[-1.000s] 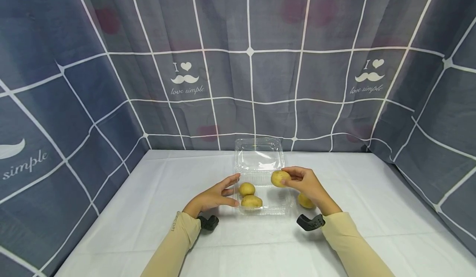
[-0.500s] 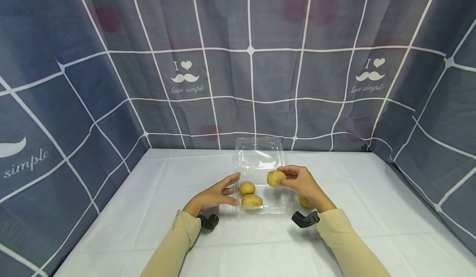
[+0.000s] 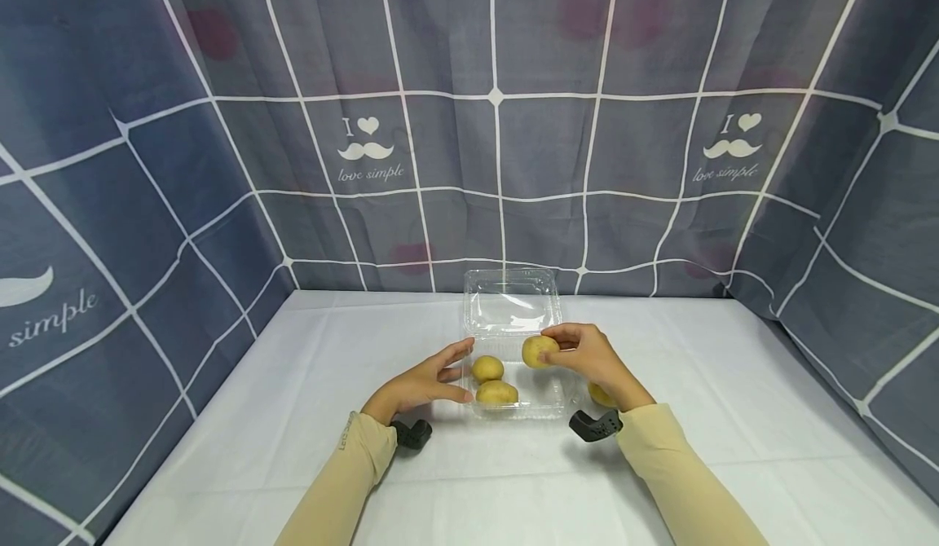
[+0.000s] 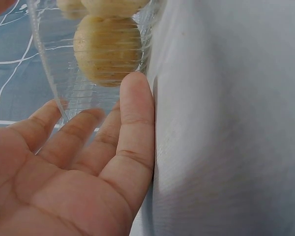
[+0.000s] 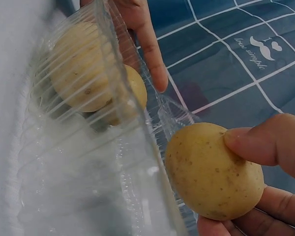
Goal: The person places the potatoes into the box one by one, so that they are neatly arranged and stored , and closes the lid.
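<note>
A clear plastic clamshell box (image 3: 539, 399) stands on the table with its lid (image 3: 511, 301) raised at the back. Inside, at the left, lie a small potato (image 3: 487, 368) and a larger potato (image 3: 497, 393). My right hand (image 3: 592, 361) pinches another potato (image 3: 538, 351) between thumb and fingers, over the right back part of the box. The right wrist view shows this held potato (image 5: 214, 172) outside the near wall's rim line, above it. My left hand (image 3: 421, 387) rests its extended fingers against the box's left wall. One more potato (image 3: 599, 395) lies right of the box, partly hidden by my right wrist.
A white cloth covers the table (image 3: 293, 464). Blue-grey checked curtains (image 3: 455, 147) close in the back and both sides. Black wrist cameras sit on both wrists, the right one (image 3: 596, 426) low near the box's front right corner.
My right hand has moved a little to the left with its potato, further over the box. The left hand, the box and the other potatoes have stayed in place.
</note>
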